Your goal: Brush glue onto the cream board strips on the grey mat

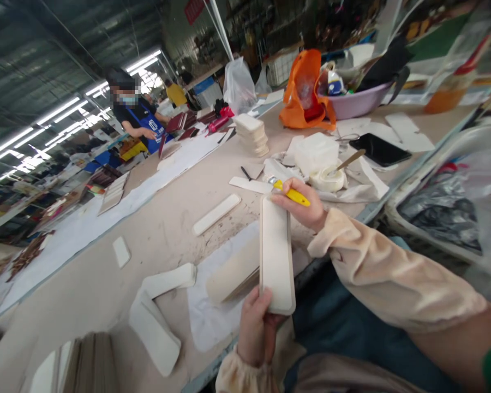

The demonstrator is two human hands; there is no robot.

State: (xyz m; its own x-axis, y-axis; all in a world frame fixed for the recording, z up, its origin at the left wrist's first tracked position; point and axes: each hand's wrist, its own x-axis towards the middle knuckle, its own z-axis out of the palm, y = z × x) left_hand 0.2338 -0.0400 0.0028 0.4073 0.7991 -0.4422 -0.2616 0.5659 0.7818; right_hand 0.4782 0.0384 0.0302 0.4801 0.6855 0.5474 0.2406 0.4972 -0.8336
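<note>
My left hand (pixel 256 322) grips the near end of a long cream rounded panel (pixel 275 254), held up over the table's front edge. My right hand (pixel 305 206) holds a yellow-handled brush (pixel 289 192) whose tip meets the panel's far end. Just left of the panel lies a stack of similar cream panels (pixel 233 271) on a white sheet (pixel 210 311). A white glue tub (pixel 329 178) with a stick in it stands just beyond my right hand.
Loose cream strips (pixel 216 214) and curved pieces (pixel 155 322) lie on the beige table (pixel 155 229). Further back are a stack of white pieces (pixel 252 134), an orange bag (pixel 305 90), a purple basin (pixel 358 101) and a black tablet (pixel 379 149). Another person (pixel 137 114) works at the far left.
</note>
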